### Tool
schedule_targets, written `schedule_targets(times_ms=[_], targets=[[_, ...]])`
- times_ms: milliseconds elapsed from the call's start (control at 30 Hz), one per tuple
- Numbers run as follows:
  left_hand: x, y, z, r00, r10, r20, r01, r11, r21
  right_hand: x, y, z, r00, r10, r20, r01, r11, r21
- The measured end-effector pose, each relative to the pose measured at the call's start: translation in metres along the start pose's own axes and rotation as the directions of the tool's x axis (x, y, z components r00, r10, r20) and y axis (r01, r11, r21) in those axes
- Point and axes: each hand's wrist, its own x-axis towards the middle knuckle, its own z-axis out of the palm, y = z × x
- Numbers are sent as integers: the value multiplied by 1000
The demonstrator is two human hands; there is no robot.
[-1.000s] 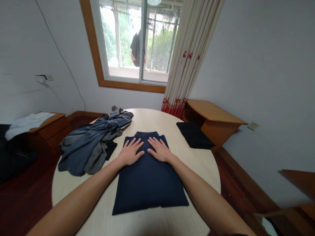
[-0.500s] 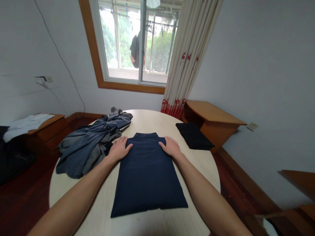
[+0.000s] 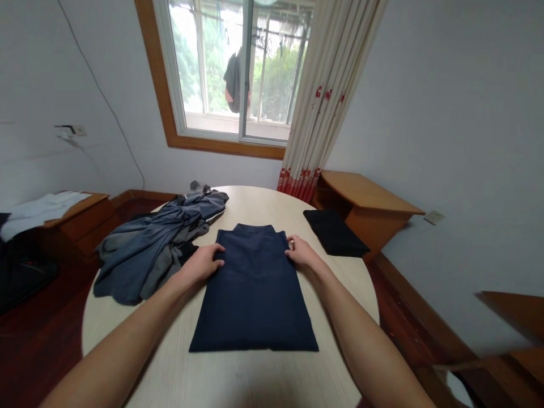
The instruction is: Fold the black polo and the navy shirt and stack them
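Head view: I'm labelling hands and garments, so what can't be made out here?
All in the head view:
Folded navy shirt: underside, hidden by its upper layer.
Left hand and right hand: whether they pinch the cloth, too small to tell.
Clothes pile: lower layers, covered by upper ones.
Hanging dark item: partly behind the window frame.
Black item: cut off by the left edge.

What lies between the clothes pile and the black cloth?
The navy shirt, with the left hand and right hand at its side edges, in the head view.
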Motion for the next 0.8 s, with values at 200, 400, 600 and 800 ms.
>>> schedule_targets(times_ms=[200, 400, 600, 800], targets=[[13, 21, -4, 953, 64, -297, -14, 986, 167, 13, -12, 0, 947, 33, -320, -41, 999, -19], [-23, 63, 24, 886, 450, -112, -417, 879, 231, -17, -46, 11, 921, -311, -233, 279, 947, -161], [-42, 74, 59, 879, 468, 95, -475, 836, 274, -50, -77, 48, 926, -372, 55, 376, 919, -120], [-25, 57, 49, 933, 358, 16, -346, 886, 310, -37, -69, 50, 961, -274, -21, 267, 949, -165]])
